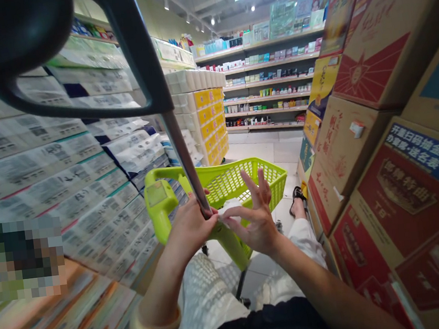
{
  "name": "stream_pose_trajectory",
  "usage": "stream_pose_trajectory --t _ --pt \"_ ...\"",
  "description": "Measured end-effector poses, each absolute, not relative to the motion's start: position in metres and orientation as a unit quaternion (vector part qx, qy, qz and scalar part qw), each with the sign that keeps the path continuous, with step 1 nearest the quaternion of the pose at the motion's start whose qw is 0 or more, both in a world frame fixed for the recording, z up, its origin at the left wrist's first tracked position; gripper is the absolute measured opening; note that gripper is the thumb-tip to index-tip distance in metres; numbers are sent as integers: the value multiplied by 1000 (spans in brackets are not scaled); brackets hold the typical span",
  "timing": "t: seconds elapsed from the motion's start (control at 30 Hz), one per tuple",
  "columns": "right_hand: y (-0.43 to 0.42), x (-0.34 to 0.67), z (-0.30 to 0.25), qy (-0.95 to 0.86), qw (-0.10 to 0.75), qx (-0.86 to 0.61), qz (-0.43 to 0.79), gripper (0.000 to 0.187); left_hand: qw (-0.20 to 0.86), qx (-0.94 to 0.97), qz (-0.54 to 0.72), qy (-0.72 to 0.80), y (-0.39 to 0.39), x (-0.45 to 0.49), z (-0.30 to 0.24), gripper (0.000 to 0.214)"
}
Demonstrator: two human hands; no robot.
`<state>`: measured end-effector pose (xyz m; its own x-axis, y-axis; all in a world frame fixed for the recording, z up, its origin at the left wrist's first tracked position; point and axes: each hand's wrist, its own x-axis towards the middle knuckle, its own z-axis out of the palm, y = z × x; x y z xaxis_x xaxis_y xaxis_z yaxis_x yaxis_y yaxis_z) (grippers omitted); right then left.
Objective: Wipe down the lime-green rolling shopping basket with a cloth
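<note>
Silvery, the metal pole (180,148) is slanting through the left grip (190,223), which is wrapping around it below a dark looped handle (152,77). The right grip (257,223) is pinching a small white scrap (232,203) between thumb and forefinger, just beside the pole, its other fingers spreading upward. A lime-green basket (279,186) is standing beyond both grips, and printed cartons (359,138) are lining the right side.
</note>
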<state>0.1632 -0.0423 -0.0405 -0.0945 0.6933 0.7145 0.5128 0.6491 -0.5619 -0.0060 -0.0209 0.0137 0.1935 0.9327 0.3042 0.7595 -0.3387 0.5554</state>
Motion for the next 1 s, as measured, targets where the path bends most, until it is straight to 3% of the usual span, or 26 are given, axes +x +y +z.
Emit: stream_pose_trajectory --t 0.37,0.53,0.73,1.0 --pt "-38 166 -37 -762 534 -363 56 11 140 762 317 547 -23 -7 13 45" --pt "-21 165 -56 -756 566 -317 87 26 142 765 305 549 -23 -7 12 31" --pt "-8 144 -77 -807 463 -349 112 29 85 772 345 526 -22 -10 6 14" --pt "10 152 -91 -739 477 -470 68 40 115 776 353 510 -26 -9 8 10"
